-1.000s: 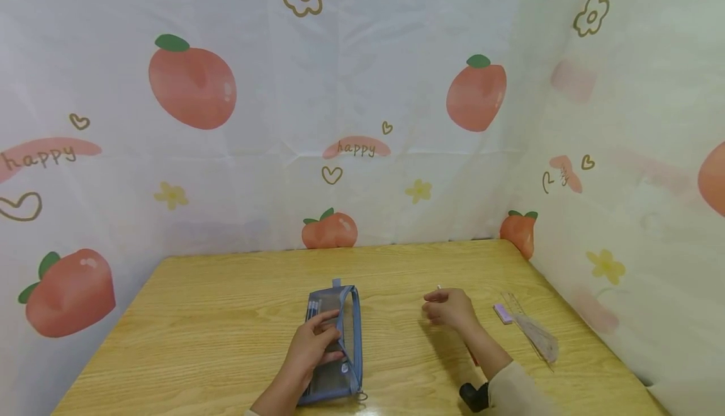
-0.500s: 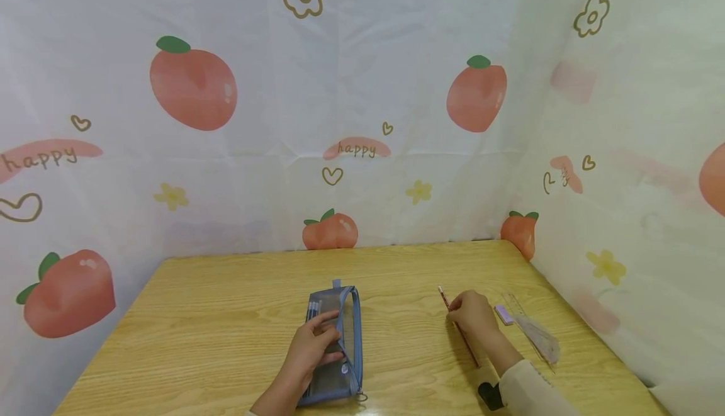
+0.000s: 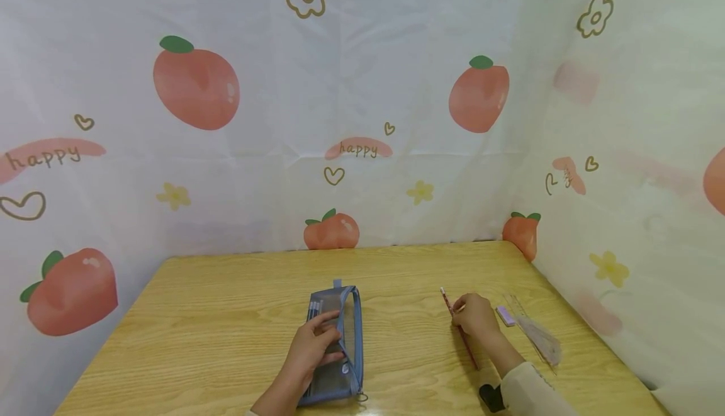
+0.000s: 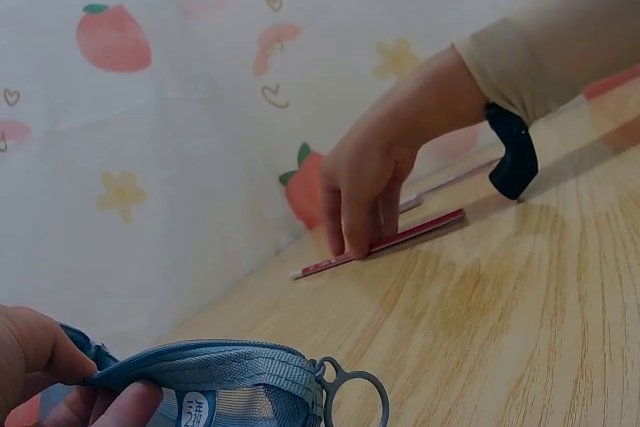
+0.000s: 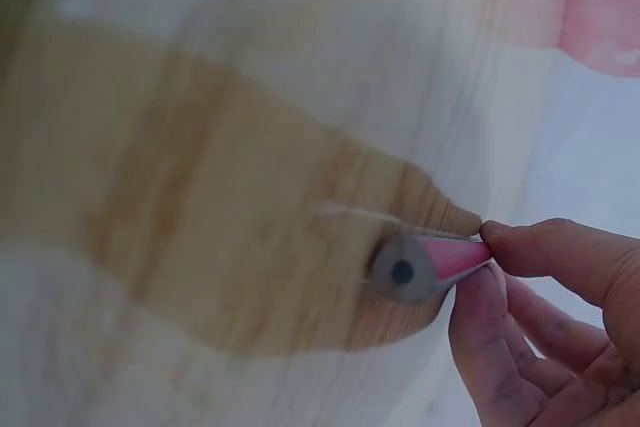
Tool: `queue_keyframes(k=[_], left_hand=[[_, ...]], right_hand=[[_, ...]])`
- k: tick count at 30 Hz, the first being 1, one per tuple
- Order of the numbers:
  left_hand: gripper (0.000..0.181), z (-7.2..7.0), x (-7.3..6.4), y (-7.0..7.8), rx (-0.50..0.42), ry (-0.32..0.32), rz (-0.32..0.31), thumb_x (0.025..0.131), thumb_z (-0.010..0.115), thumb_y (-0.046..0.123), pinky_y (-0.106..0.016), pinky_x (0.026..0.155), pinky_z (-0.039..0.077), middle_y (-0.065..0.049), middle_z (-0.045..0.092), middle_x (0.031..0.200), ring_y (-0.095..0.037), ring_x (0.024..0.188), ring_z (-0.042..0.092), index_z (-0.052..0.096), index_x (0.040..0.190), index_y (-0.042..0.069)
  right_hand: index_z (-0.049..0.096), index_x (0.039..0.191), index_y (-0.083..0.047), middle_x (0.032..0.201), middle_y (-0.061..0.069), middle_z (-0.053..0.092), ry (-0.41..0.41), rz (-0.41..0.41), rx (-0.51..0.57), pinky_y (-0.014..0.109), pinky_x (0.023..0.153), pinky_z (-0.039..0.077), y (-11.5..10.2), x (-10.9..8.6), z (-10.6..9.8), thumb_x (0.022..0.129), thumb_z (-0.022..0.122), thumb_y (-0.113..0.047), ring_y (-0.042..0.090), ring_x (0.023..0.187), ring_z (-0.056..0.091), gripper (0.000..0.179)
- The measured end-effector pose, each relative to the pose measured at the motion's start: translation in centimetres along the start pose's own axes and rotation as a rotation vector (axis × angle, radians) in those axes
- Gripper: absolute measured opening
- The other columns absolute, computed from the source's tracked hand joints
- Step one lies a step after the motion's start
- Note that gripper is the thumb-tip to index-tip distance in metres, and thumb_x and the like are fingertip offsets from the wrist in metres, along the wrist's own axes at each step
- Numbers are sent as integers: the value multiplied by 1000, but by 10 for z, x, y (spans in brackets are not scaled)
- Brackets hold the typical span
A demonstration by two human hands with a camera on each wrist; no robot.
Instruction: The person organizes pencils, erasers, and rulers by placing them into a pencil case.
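My left hand (image 3: 310, 348) grips the rim of a blue-grey mesh pencil case (image 3: 328, 383), whose zipped side gapes toward the right. Several pencils (image 3: 313, 310) show through the mesh along its left side. In the left wrist view, thumb and fingers pinch the fabric of the case (image 4: 225, 362). To the right, my right hand (image 3: 478, 320) pinches a red pencil (image 3: 467, 348) between thumb and fingers near its middle. The pencil's white-tipped end points away; its flat, grey end with a dark core faces the right wrist camera (image 5: 402, 272). Whether the pencil touches the table cannot be told.
A purple eraser (image 3: 506, 316) lies just right of my right hand. Beside it are a clear ruler (image 3: 517, 306) and a crumpled translucent piece (image 3: 540, 340). Printed cloth (image 3: 272, 183) hangs behind the wooden table (image 3: 215, 328). A black device (image 3: 491, 397) sits at my right wrist.
My right hand has moved right and slightly down, uncovering the pencil, and has taken hold of it. The left hand and pencil case have stayed in place.
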State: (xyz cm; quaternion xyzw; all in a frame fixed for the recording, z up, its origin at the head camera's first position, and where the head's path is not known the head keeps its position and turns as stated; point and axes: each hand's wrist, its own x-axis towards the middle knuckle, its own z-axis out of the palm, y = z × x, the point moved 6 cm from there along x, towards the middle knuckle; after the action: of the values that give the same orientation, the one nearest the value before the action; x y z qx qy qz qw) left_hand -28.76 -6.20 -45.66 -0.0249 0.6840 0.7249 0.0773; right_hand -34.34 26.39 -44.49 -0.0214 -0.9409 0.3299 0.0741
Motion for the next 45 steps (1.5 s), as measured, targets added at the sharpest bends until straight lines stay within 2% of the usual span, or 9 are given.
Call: queue_keyframes(k=[9,20,25,27,34,45], left_hand=[[49,-1,0,0,-1,1,-1,80,54,4,-36,64,56,-16,54,108,-19,85,55,46,128,-2],[49,-2,3,-2,-1,5,-7,80,54,4,-36,64,56,-17,54,108,-18,82,56,46,128,-1],[49,-2,2,-1,-3,3,-9,81,54,4,-36,64,56,-17,54,110,-18,82,56,44,129,-2],[50,-2,2,0,-4,1,-9,81,54,4,-36,64,56,-17,54,111,-18,83,56,44,129,-2],[51,-2,1,3,-6,10,-16,80,54,5,-36,65,56,-16,54,109,-18,83,56,45,129,-1],[51,-3,2,1,-16,19,-15,79,55,4,-36,65,56,-18,53,113,-19,85,56,45,129,0]], right_hand=[[67,82,6,67,6,62,-22,100,189,28,46,52,9,1,6,68,66,3,17,54,58,14],[62,96,11,76,11,63,-109,234,476,35,56,55,10,-6,13,75,65,3,23,65,61,22],[61,99,11,77,11,63,-117,270,541,36,58,55,10,-8,18,75,65,3,23,66,62,26],[62,100,10,77,10,63,-135,262,554,35,58,55,9,-8,21,75,65,2,22,66,62,26],[56,108,14,77,10,63,-274,186,654,34,60,55,-6,-14,33,79,63,-4,18,64,61,34],[55,110,14,81,10,65,-350,150,727,32,61,56,-28,-18,51,81,62,-5,16,66,62,36]])
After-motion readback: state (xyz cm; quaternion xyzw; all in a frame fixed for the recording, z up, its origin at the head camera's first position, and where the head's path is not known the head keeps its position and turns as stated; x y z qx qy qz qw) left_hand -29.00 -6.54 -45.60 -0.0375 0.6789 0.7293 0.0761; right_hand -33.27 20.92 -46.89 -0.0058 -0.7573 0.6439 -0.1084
